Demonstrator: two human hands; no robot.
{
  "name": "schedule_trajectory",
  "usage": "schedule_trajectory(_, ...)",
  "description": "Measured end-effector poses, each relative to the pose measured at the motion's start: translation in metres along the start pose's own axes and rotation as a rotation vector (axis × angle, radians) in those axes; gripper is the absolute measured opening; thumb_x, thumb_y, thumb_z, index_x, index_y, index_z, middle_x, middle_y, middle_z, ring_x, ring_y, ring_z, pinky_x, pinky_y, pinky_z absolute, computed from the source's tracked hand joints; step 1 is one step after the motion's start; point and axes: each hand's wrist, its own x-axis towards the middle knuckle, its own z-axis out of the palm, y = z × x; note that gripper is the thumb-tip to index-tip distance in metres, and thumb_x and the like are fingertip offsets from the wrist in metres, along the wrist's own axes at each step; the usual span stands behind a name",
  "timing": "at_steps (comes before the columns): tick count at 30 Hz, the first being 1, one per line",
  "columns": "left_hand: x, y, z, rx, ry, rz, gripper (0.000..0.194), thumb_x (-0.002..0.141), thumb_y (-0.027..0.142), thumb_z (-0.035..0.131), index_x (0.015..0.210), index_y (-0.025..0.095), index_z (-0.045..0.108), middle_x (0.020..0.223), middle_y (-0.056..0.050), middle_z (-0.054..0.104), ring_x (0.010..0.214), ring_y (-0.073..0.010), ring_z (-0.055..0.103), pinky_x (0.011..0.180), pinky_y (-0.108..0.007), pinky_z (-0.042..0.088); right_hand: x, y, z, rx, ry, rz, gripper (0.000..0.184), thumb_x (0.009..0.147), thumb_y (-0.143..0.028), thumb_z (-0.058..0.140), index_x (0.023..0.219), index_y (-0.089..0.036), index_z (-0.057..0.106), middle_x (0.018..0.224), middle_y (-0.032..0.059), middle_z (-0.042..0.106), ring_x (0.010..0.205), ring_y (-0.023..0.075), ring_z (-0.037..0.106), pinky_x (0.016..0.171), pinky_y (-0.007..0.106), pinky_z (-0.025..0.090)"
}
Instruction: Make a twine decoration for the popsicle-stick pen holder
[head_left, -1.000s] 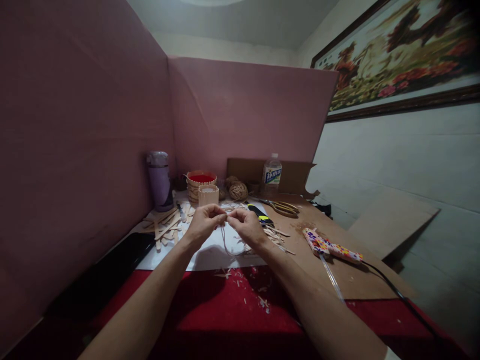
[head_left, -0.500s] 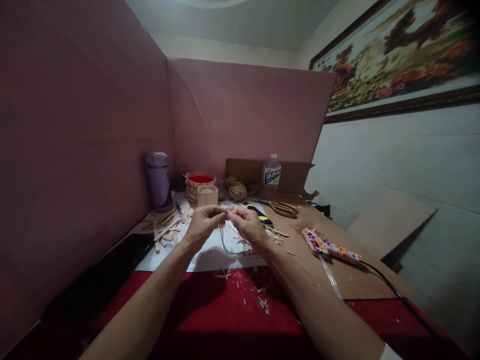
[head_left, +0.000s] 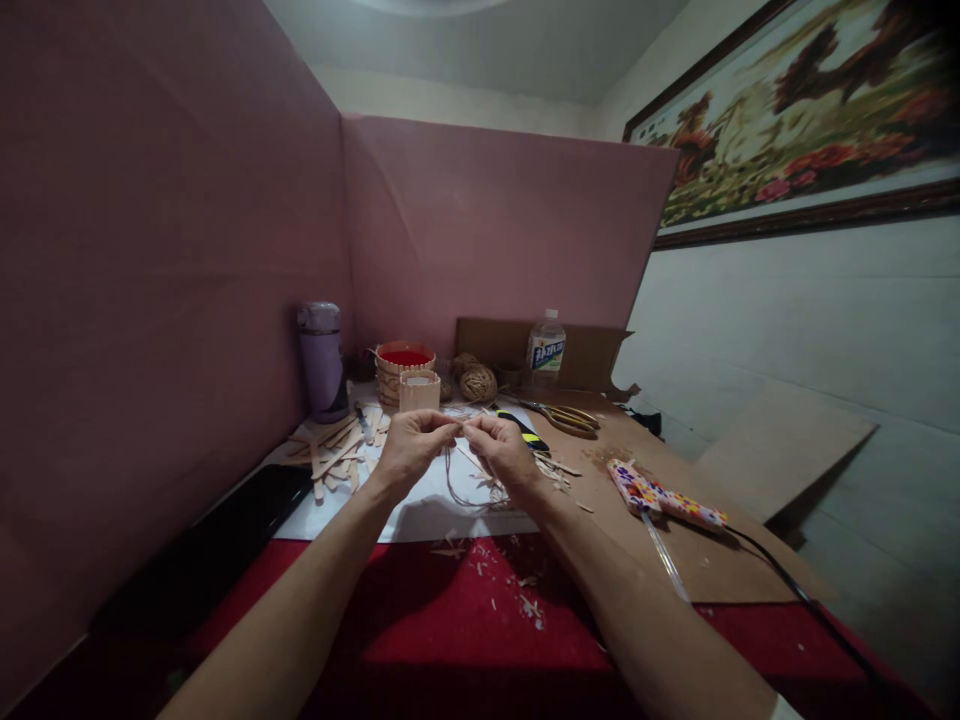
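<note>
A length of twine (head_left: pixel 451 484) hangs in a loop from the fingertips of both hands, over the white paper. My left hand (head_left: pixel 414 442) pinches it between thumb and forefinger. Close beside it, almost tip to tip, my right hand (head_left: pixel 498 446) pinches the twine too; the exact spot between the fingers is too small to make out. Just behind the hands stands a small cup made of wooden sticks (head_left: pixel 419 392). Behind that is a larger stick-sided basket (head_left: pixel 388 385) with a red inside. A ball of twine (head_left: pixel 478 383) lies to its right.
Craft sticks (head_left: pixel 337 452) lie scattered at left, near a purple bottle (head_left: pixel 322 365) and a dark phone-like slab (head_left: pixel 281 498). At right are golden-handled scissors (head_left: pixel 571 420), a flowered glue gun (head_left: pixel 664 500) with its cord, and a clear bottle (head_left: pixel 546 352). Wood splinters (head_left: pixel 530 607) litter the red cloth.
The whole view has shifted slightly, so everything sits a little further right. Both hands keep their pinch on the twine, nearly unmoved.
</note>
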Motion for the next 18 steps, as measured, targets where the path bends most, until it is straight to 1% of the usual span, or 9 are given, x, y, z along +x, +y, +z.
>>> schedule_trajectory(5, -0.0004, -0.0001, 0.0002, 0.001, -0.002, 0.001, 0.013, 0.056, 0.023, 0.069, 0.061, 0.011, 0.068, 0.049, -0.002, 0.059, 0.044, -0.0072, 0.044, 0.044, -0.02, 0.031, 0.0004, -0.0016, -0.0001, 0.014, 0.009, 0.005, 0.021, 0.068, -0.037, 0.057, 0.063, -0.016, 0.055, 0.044, -0.0071, 0.035, 0.039, 0.0052, 0.024, 0.039, 0.021, 0.016)
schedule_trajectory(11, -0.0004, 0.0012, -0.0003, -0.01, -0.04, -0.001, 0.011, 0.056, 0.022, 0.067, 0.061, 0.011, 0.069, 0.049, -0.002, 0.059, 0.044, -0.0069, 0.043, 0.044, -0.02, 0.03, -0.0013, -0.0076, -0.0029, -0.005, -0.004, 0.008, 0.02, 0.066, -0.035, 0.058, 0.06, -0.016, 0.055, 0.04, -0.0078, 0.032, 0.039, 0.0055, 0.023, 0.04, 0.022, 0.015)
schedule_trajectory(15, 0.0012, -0.0029, -0.0006, 0.042, -0.018, 0.025, 0.01, 0.057, 0.021, 0.067, 0.06, 0.011, 0.068, 0.046, 0.001, 0.056, 0.043, -0.0066, 0.042, 0.044, -0.02, 0.03, -0.0005, -0.0061, -0.0036, -0.022, -0.013, -0.025, 0.023, 0.065, -0.037, 0.06, 0.06, -0.015, 0.055, 0.045, -0.007, 0.034, 0.042, 0.005, 0.023, 0.042, 0.021, 0.016)
schedule_trajectory(18, 0.0017, -0.0064, -0.0003, 0.099, 0.0, 0.067, 0.01, 0.058, 0.021, 0.066, 0.062, 0.012, 0.068, 0.051, -0.001, 0.059, 0.047, -0.0085, 0.047, 0.047, -0.021, 0.034, 0.0007, -0.0027, -0.0035, -0.032, -0.002, -0.041, 0.023, 0.066, -0.038, 0.059, 0.062, -0.015, 0.055, 0.046, -0.0068, 0.035, 0.043, 0.0054, 0.023, 0.042, 0.021, 0.016)
